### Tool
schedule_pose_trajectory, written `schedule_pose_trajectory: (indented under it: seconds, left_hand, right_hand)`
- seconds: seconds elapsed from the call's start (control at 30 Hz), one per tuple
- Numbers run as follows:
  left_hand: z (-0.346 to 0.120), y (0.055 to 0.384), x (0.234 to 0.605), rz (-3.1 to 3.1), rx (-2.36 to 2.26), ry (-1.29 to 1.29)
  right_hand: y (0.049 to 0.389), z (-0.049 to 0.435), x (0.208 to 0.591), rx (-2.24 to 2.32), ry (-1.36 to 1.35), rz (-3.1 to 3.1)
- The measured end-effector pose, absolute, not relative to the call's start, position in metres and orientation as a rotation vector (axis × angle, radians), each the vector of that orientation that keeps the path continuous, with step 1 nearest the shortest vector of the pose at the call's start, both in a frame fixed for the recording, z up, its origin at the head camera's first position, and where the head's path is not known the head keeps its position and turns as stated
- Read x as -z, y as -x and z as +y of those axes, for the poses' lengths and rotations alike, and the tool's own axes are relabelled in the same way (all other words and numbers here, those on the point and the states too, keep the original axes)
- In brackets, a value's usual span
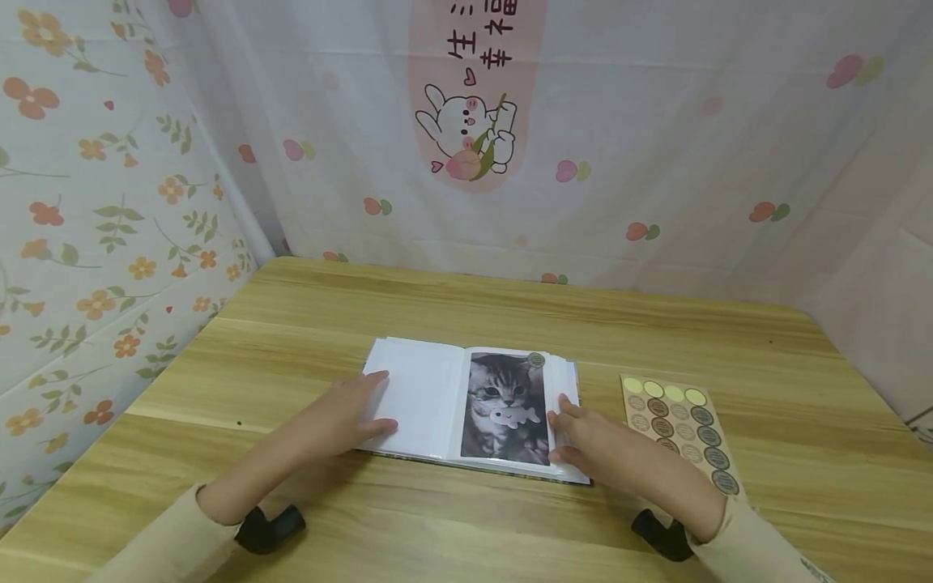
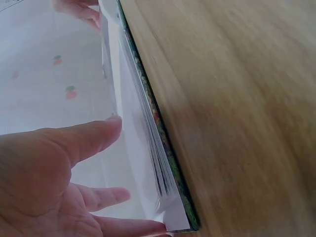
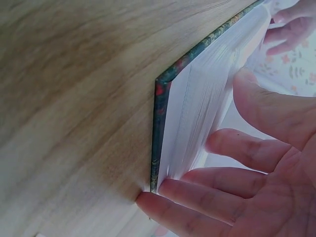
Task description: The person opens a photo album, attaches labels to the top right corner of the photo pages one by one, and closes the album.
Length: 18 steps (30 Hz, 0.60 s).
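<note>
A photo album [image 1: 417, 397] lies spread on the table, its left page blank white. On the right page is a kitten photo [image 1: 503, 437] with a pale fish shape across it. A round sticker [image 1: 535, 359] sits at the photo's upper right corner. My left hand [image 1: 341, 414] rests on the album's left edge, thumb and fingers extended. At the right edge my right hand [image 1: 589, 437] touches the page edges with its fingers spread. In the right wrist view, those fingertips meet the stacked pages [image 3: 197, 113] and the dark patterned cover [image 3: 159, 128].
To the right lies a brown sticker sheet [image 1: 681, 393] with rows of round stickers, partly hidden by my right forearm. Black wrist mounts [image 1: 270, 530] show beneath my sleeves. A wooden table [image 1: 437, 534] spreads around the album, with patterned curtains [image 1: 656, 146] behind.
</note>
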State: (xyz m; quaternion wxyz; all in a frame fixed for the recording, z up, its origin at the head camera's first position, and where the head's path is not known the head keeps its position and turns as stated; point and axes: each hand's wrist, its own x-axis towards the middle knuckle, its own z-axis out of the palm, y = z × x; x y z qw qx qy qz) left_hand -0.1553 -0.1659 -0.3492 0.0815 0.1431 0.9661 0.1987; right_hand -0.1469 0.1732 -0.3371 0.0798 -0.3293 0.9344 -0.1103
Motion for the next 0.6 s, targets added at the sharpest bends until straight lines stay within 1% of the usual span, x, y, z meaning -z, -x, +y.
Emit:
schedule_pose_trajectory:
  seconds: [0.3,0.6]
  left_hand:
    - [-0.1706,0.1552,0.3433,2.818,-0.809,-0.374]
    - [-0.1723,0.1568,0.3394,2.769,-0.932,-0.356]
  right_hand:
    - [0.1464,0.1744,0.3364,0.335,1.005,2.798]
    - [0.1465,0.1754,0.3375,0.347,1.014,2.802]
